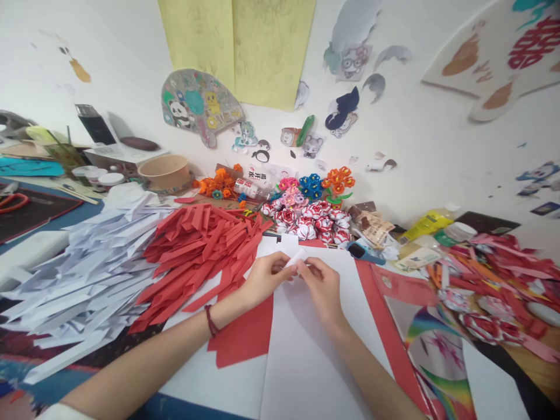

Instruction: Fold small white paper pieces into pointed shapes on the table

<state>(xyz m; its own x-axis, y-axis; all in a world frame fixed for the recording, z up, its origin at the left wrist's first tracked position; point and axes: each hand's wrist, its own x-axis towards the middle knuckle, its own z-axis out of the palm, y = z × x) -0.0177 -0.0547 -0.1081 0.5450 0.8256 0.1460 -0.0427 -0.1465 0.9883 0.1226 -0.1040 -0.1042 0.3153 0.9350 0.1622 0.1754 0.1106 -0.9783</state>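
Observation:
Both hands meet over large white paper sheets [315, 338] at the middle of the table. Between them is a small folded white paper strip [298, 256], pinched from both sides. My left hand [266, 277], with a dark red cord on its wrist, closes its thumb and fingers on the strip's left end. Thumb and fingertips of my right hand [321, 283] press on the right end. Fingers cover much of the strip, so its full shape is hidden. Left of my hands lies a heap of folded red paper strips [205, 251], beside a larger heap of white strips [87, 274].
Behind my hands sit red-and-white paper flowers [321, 221] and orange flowers [219, 184]. A blue-strapped watch [363, 252] lies right of them. Red and pink scraps [511, 268] cover the right side. A tan round bowl [164, 172] and a black bottle [94, 123] stand back left.

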